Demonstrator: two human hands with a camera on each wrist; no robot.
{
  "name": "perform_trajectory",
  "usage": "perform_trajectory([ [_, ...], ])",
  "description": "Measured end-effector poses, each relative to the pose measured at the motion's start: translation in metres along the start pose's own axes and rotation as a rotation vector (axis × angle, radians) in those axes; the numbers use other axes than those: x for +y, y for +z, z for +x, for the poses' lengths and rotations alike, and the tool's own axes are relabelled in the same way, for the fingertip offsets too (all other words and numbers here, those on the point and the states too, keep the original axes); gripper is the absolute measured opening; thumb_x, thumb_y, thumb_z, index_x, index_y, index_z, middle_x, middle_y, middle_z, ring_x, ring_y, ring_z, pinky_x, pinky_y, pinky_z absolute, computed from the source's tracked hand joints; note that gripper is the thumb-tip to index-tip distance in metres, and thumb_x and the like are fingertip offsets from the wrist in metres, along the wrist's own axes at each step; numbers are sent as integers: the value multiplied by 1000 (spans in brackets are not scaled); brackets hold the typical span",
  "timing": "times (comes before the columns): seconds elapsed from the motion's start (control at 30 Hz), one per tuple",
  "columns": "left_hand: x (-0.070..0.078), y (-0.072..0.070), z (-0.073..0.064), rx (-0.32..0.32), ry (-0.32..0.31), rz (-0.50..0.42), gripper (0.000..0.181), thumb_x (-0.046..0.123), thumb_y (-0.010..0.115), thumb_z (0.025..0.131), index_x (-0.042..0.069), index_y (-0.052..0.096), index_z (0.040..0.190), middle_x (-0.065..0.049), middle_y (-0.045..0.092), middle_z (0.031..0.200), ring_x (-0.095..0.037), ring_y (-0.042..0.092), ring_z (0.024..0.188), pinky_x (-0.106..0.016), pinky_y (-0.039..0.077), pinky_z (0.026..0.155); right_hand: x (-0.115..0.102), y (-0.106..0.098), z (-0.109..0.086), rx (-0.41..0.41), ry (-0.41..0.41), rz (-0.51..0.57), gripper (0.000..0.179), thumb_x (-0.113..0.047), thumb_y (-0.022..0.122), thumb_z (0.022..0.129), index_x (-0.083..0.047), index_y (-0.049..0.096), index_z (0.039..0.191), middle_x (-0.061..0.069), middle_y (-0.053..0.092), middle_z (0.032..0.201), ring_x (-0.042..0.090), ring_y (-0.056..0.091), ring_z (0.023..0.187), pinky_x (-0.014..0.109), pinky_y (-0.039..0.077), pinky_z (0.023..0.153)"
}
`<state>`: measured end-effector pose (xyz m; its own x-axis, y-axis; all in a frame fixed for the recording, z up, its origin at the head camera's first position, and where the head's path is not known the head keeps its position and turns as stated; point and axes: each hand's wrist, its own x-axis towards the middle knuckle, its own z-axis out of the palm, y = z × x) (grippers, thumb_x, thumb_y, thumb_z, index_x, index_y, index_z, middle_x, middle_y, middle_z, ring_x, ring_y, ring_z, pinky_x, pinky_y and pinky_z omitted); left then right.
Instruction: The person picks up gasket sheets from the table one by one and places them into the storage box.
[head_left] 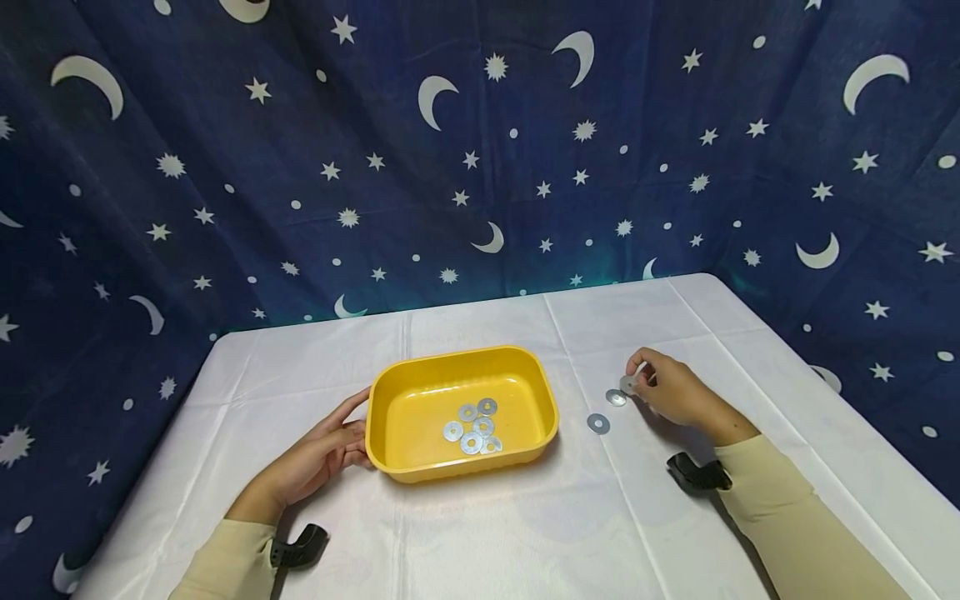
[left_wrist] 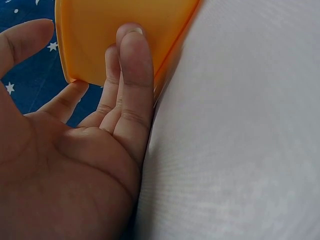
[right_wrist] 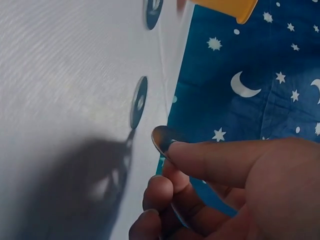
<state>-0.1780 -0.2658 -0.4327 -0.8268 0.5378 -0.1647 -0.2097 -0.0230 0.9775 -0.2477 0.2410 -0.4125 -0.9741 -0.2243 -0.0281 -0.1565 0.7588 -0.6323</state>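
My right hand (head_left: 672, 393) pinches a flat metal washer (right_wrist: 161, 138) between thumb and fingers, over the right part of the table. Two more washers lie on the white cloth nearby: one washer (head_left: 616, 397) right beside the held one, another washer (head_left: 598, 423) closer to the tray. Against the left end of a yellow plastic tray (head_left: 442, 472) rests my left hand (head_left: 318, 454), its fingers extended along the wall and its thumb apart from it in the left wrist view. Inside the tray, several washers (head_left: 472, 442) lie grouped toward the right, some overlapping.
A white cloth covers the table (head_left: 487, 533). Behind it and at both sides hangs a dark blue curtain (head_left: 510, 100) with moons and stars. Black wrist straps (head_left: 300, 547) sit over beige sleeves (head_left: 795, 508).
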Motion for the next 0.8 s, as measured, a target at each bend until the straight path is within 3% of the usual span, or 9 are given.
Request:
perform_trajectory([
  [0.37, -1, -1, -3, 11, -7, 7, 62, 14, 39, 97, 27, 6, 148, -15, 50, 116, -19, 62, 91, -35, 52, 86, -31, 3, -6, 115, -168, 1, 21, -5, 58, 87, -10, 54, 107, 4, 52, 77, 15, 48, 67, 22, 40, 53],
  [0.57, 0, -1, -2, 18, -8, 14, 59, 16, 38, 98, 28, 8, 148, -23, 45, 123, -20, 62, 91, -35, 52, 86, -56, 9, -11, 127, -169, 73, 25, -8, 60, 87, -18, 56, 110, 3, 52, 81, 18, 53, 73, 21, 46, 61],
  [0.8, 0, -1, 0, 3, -4, -3, 58, 16, 37, 99, 27, 8, 148, -24, 47, 123, -20, 62, 92, -34, 52, 85, -87, 18, -12, 105, -203, 139, 25, -6, 61, 86, -18, 60, 108, 3, 53, 80, 19, 52, 70, 21, 47, 58],
])
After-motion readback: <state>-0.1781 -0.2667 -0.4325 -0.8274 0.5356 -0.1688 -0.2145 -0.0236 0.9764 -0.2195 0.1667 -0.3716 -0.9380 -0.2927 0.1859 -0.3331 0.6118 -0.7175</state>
